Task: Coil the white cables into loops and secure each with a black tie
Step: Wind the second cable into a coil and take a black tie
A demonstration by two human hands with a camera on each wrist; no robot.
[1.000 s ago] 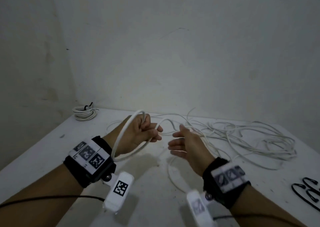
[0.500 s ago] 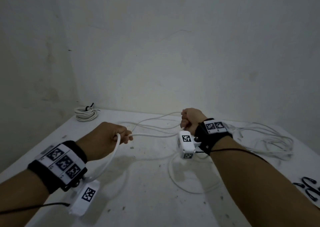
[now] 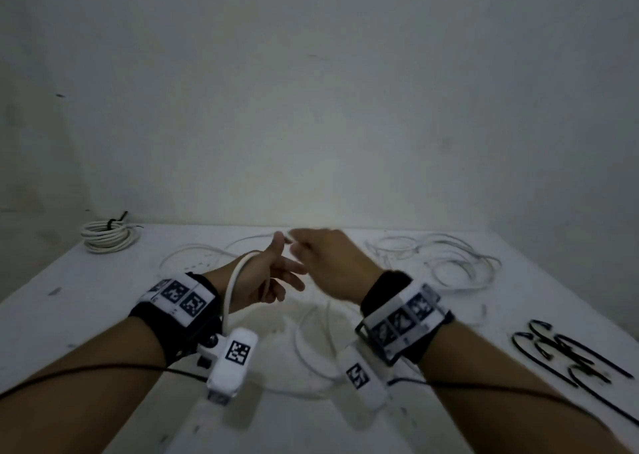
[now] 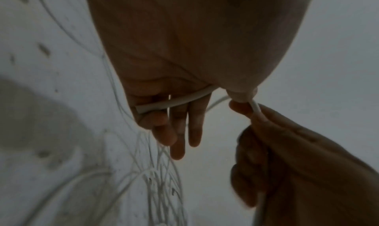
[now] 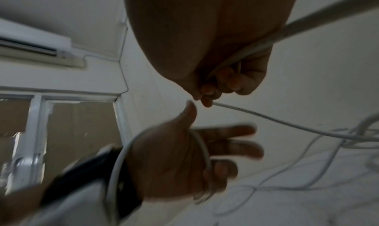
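A white cable [image 3: 232, 282] loops round my left hand [image 3: 273, 277], which is raised over the table with its index and middle fingers stretched out. In the left wrist view the cable [image 4: 174, 102] crosses the palm and the little finger curls under it. My right hand [image 3: 325, 260] is right beside the left thumb, with its fingers curled round the same cable [image 5: 266, 117], which trails off to the loose tangle [image 3: 449, 263]. In the left wrist view the right hand [image 4: 266, 140] pinches the cable just below the left thumb.
One coiled bundle with a black tie [image 3: 107, 237] lies at the far left corner of the white table [image 3: 86, 315]. Several black ties [image 3: 567, 356] lie near the right edge. Slack cable lies under my hands, and a wall stands behind the table.
Half a second ago my hands were apart with the cable stretched between them. The right hand has come back to the left thumb, and the left hand has straightened some fingers.
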